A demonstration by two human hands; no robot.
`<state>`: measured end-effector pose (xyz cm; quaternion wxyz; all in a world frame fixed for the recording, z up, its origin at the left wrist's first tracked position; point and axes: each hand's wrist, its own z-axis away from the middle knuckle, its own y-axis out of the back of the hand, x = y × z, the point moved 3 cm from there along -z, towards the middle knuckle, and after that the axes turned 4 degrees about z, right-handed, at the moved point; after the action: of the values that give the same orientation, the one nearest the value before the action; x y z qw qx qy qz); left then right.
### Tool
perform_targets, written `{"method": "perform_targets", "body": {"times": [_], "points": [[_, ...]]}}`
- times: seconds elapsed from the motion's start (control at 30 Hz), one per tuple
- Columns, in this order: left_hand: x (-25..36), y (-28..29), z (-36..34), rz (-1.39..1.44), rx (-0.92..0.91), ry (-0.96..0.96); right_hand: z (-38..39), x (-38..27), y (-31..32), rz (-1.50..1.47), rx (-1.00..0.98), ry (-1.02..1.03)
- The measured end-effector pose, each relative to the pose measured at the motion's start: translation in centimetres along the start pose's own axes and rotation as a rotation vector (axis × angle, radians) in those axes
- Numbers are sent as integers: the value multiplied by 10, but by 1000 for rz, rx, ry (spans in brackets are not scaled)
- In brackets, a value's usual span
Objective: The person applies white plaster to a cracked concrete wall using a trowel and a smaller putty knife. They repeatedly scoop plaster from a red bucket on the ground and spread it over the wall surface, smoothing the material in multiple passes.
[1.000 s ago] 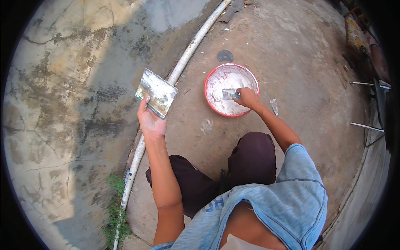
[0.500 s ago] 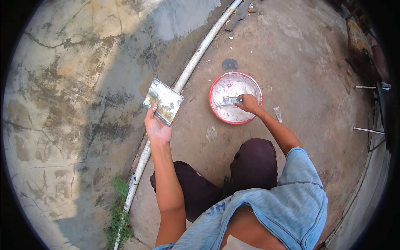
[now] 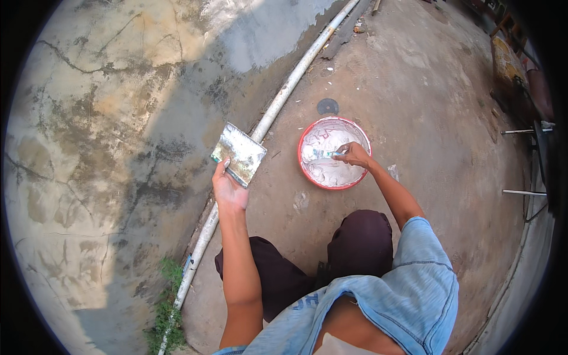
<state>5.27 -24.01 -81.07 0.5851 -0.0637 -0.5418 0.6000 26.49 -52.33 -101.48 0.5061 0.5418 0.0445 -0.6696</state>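
A broad square metal scraper plate, shiny and smeared, is gripped along its lower edge by my left hand, the thumb lying on its face. It is held up in front of the wall and the pipe. My right hand closes around the handle of a small putty knife, whose blade meets thick white putty. The putty coats the inside of a round basin with a red rim, which stands on the ground to the right of the plate.
A long white pipe runs along the foot of the cracked, stained wall. A dark disc lies beyond the basin, and a clear scrap beside it. Green weeds grow by the pipe; metal legs stand at the right.
The view has shifted, so the basin and both hands appear slightly lower. In the putty, the knife blade has moved a little toward the basin's left side. The left hand keeps hold of the plate.
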Motion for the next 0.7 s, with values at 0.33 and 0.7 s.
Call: {"method": "perform_targets", "body": {"times": [0.33,0.7], "points": [[22,20,11,32,51,-65,72,-49,75,-567,74,174],[11,29,-16,110,83,-8,77,-459,126,-634,518,962]]}}
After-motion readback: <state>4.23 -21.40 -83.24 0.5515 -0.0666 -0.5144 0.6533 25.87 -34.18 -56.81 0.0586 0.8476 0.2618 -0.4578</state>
